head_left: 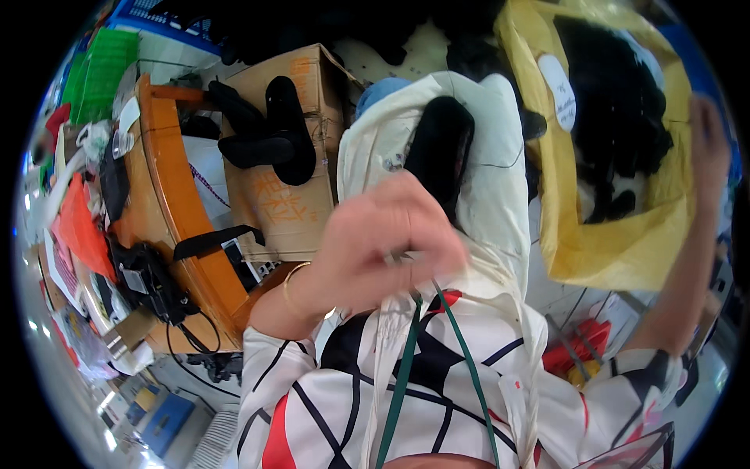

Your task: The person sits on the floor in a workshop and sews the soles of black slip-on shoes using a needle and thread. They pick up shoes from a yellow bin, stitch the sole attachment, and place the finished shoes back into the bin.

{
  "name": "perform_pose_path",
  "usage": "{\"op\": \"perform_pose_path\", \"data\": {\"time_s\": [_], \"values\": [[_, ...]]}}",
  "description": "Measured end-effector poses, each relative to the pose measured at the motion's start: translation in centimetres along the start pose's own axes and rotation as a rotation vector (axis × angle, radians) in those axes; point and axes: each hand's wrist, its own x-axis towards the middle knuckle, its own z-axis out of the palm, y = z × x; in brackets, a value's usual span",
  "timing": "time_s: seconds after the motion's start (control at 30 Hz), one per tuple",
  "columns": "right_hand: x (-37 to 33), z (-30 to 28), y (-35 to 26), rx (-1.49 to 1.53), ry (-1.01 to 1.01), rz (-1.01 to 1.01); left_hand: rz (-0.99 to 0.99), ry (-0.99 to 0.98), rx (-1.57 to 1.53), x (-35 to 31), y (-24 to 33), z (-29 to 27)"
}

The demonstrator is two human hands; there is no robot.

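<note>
A black cloth shoe (441,144) lies on the cream apron (496,195) over my lap. Above its near end is my left hand (394,234), blurred, with its fingers curled together; whatever they may hold is hidden. A thin dark line, perhaps thread, crosses the apron to the right of the shoe. My right hand (707,144) is raised far out at the right rim, beyond the yellow bag (601,254). It is dim and smeared there, so its fingers cannot be made out.
Several black shoe pieces (291,129) rest on a cardboard box (273,211) at the left. Beside it stands a wooden table (172,203) with cloth scraps and a black device (152,281) with a cable. Black items (617,102) fill the yellow bag.
</note>
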Motion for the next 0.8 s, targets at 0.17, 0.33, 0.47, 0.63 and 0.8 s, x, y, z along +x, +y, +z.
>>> {"op": "perform_pose_path", "data": {"time_s": [0.17,0.33,0.47,0.63,0.8], "values": [[-5.9,0.8,-7.9,0.475,-0.158,0.222,0.617,0.011,-0.551,3.0,4.3,2.2],[-9.4,5.3,-6.0,0.829,-0.162,0.378,0.503,0.023,-0.674,3.5,5.9,2.5],[-12.0,6.2,-2.7,0.940,-0.107,0.474,0.245,-0.080,-0.783,2.1,6.7,2.3],[-13.6,5.8,-1.5,0.934,-0.115,0.527,0.227,-0.006,-0.839,1.7,7.0,3.6],[-15.1,6.1,-1.4,0.931,-0.121,0.601,0.240,0.099,-0.812,0.7,7.3,5.3]]}}
